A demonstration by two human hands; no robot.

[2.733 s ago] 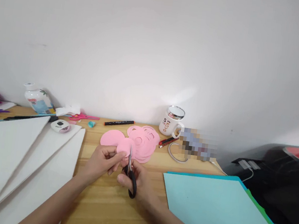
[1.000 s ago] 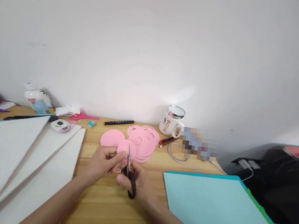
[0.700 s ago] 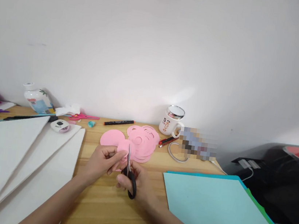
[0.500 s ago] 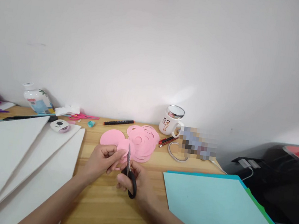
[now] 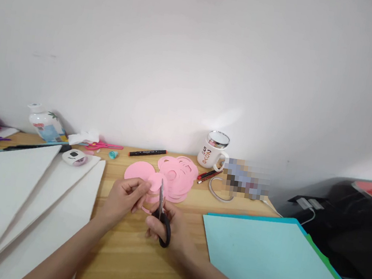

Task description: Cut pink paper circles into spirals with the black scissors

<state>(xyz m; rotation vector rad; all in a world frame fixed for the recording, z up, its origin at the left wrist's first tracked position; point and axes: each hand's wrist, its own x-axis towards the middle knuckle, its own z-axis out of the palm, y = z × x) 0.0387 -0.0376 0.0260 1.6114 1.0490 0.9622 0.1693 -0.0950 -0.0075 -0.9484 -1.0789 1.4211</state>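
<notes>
Between thumb and fingers, my left hand (image 5: 128, 196) pinches the edge of a small pink paper disc (image 5: 155, 182). My right hand (image 5: 171, 224) is wrapped round the black handles of a pair of scissors (image 5: 160, 200), whose blades point up and away beside the disc's right edge. Past both hands lies a heap of pink paper cut-outs (image 5: 178, 182), some with holes cut in them. A larger pink paper circle (image 5: 140, 171) lies left of the heap, partly behind the held disc.
White sheets (image 5: 72, 197) cover the left side, with a white tape dispenser (image 5: 75, 157) on top. Light blue sheets (image 5: 260, 254) lie at right. Along the wall are a black marker (image 5: 148, 153), pink scissors (image 5: 104, 145), a white mug (image 5: 212, 152) and a bottle (image 5: 47, 126).
My left hand has shifted slightly left, and its thumb now covers less of the pink disc. The scissors have barely moved.
</notes>
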